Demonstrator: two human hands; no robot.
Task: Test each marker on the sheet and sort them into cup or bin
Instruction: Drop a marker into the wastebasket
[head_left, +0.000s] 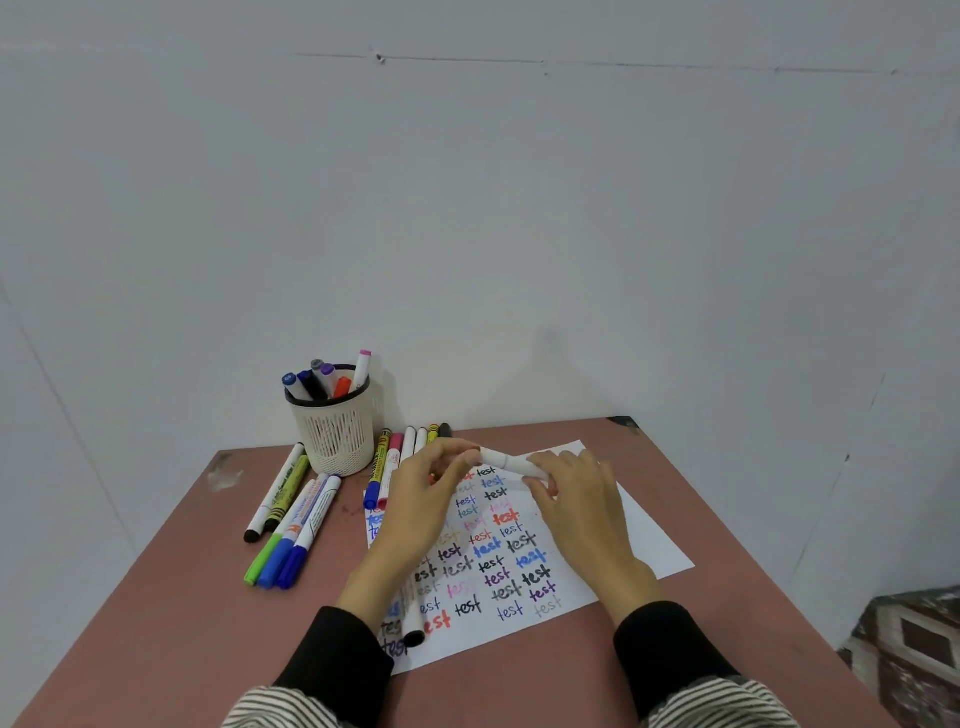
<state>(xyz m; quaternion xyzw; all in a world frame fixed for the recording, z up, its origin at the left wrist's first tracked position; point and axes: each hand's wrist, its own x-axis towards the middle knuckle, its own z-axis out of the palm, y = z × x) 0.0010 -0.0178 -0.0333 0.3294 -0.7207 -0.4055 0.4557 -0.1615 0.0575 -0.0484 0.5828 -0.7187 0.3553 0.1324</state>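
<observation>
A white marker (506, 461) lies level above the sheet, held at both ends. My left hand (426, 499) pinches its left end. My right hand (576, 499) grips its right end. Below them the white sheet (644, 540) carries several rows of the word "test" in many colours. A cream mesh cup (335, 434) with several markers stands at the back left. A row of markers (402, 452) lies between the cup and the sheet. Another group of markers (291, 519) lies left of the sheet. One black-capped marker (414, 623) lies on the sheet under my left wrist.
The brown table (171, 597) meets a pale wall at the back. Its right edge drops off to a patterned rug (919, 644) on the floor. No bin shows in view.
</observation>
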